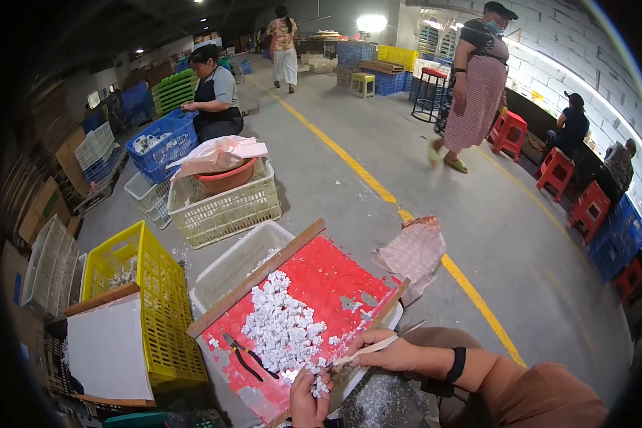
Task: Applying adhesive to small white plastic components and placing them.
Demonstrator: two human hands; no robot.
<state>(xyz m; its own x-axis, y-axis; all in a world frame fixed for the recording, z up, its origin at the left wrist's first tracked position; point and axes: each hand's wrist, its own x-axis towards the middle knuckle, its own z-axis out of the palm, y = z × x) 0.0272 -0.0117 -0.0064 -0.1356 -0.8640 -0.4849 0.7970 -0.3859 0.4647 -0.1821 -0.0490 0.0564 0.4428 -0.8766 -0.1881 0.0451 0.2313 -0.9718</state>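
My right hand (394,354) is closed round a slim pale-handled tool (369,349), its tip pointing toward my left hand; the kind of tip is too small to tell. With fingers curled, my left hand (308,401) grips small white pieces (319,389) at the near edge of a red board (328,274) with wooden side strips. A heap of similar white pieces (282,324) covers the board's middle. Left of the heap lies a pair of pliers (244,357) with black and yellow handles. Under the board is a whitish plastic bin (221,274).
A yellow crate (165,299) with a white board (110,349) stands at left. Beyond are a cream crate (228,214) with a red basin (227,178), and a blue crate (165,153) beside a seated person (217,96). A pink cloth (414,253) lies right. Another person (478,85) stands farther off.
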